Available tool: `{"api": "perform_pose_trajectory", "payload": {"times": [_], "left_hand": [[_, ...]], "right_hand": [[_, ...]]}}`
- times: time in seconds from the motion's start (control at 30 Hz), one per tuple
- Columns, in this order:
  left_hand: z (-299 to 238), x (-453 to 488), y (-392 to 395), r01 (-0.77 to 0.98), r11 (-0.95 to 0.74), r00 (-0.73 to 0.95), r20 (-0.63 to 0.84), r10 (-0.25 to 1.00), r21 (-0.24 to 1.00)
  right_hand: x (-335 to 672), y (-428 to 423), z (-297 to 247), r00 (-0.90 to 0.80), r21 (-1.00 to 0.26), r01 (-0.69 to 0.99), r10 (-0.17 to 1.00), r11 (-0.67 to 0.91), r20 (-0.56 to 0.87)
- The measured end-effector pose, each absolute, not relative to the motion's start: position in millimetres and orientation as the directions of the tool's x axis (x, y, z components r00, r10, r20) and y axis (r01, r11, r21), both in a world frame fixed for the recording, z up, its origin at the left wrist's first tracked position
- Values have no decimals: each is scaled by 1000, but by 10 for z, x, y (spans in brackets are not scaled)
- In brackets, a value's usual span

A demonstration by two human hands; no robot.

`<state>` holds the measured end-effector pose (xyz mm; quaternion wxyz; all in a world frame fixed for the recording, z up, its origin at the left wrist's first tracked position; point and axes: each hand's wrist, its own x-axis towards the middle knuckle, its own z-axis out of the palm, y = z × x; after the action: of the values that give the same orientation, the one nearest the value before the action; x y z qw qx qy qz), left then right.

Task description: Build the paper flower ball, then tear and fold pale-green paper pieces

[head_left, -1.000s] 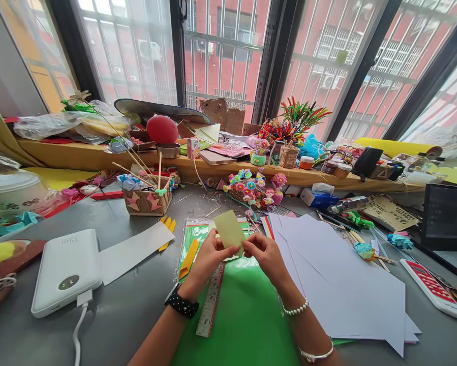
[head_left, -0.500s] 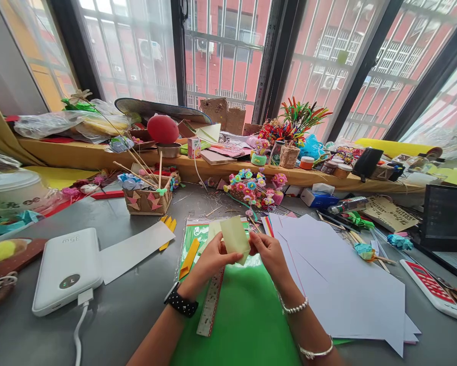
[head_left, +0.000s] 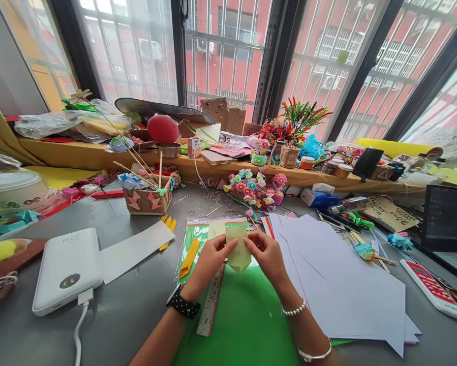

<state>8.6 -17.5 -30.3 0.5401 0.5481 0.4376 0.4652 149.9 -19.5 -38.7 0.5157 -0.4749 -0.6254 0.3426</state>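
A pale green piece of folded paper is held up between both hands, its lower end folded to a point. My left hand pinches its left edge with thumb and fingers. On the right edge, my right hand grips it the same way. Beneath them lies a green sheet in a clear plastic sleeve. A patterned ruler rests on it below my left hand, and a folded yellow paper strip lies to the left. Another pale green paper is partly hidden behind my left hand.
White paper sheets are stacked on the right, beside a red and white calculator. At left are a white power bank with its cable and a white paper strip. Crocheted flowers and a cardboard basket stand behind.
The pale green paper has turned more upright, and its pointed folded end now faces down toward me. Both hands have shifted slightly, with thumbs now on its two sides.
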Motion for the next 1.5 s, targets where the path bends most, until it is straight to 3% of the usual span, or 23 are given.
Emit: {"api": "perform_pose_trajectory", "payload": {"times": [0.23, 0.43, 0.7, 1.03, 1.5], "left_hand": [[-343, 116, -176, 26, -49, 239, 41, 970, 998], [-321, 111, -185, 50, -51, 182, 41, 983, 997], [-335, 88, -176, -36, -44, 146, 49, 988, 998], [-300, 90, -193, -37, -63, 120, 67, 991, 997], [-307, 73, -185, 22, -145, 63, 143, 988, 989]], "right_hand": [[1498, -240, -369, 69, -828, 361, 873, 429, 483], [1496, -255, -376, -54, -634, 481, 742, 606, 668], [1494, -244, -412, -155, -545, 505, 691, 669, 706], [1470, -267, -359, -66, -709, 414, 796, 571, 602], [1453, -278, -355, -81, -711, 419, 803, 565, 591]]}}
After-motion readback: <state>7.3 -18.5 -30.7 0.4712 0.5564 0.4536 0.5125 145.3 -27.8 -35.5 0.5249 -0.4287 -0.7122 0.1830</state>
